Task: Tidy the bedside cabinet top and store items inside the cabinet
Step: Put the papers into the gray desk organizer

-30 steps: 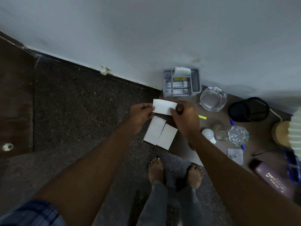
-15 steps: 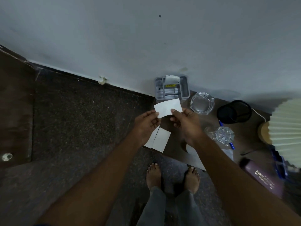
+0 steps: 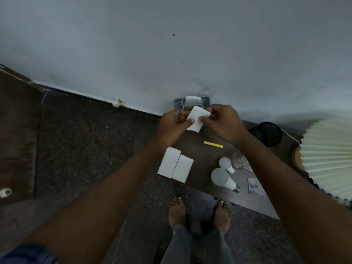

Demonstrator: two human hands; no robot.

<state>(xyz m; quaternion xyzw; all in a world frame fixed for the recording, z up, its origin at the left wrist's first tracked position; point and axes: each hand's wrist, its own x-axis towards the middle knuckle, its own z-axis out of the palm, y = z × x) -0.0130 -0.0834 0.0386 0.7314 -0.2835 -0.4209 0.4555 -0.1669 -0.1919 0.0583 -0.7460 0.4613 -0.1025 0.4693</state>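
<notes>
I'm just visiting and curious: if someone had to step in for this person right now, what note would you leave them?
Left hand and right hand both pinch one white paper slip above the cabinet top.
Two white cards lie at the left edge; a yellow strip, small bulb and large bulb lie loose nearby. Grey organiser tray sits by the wall, lamp on the right.
Done: nothing visibly stored.
Left: nearly everything, including putting items inside the cabinet.
</notes>
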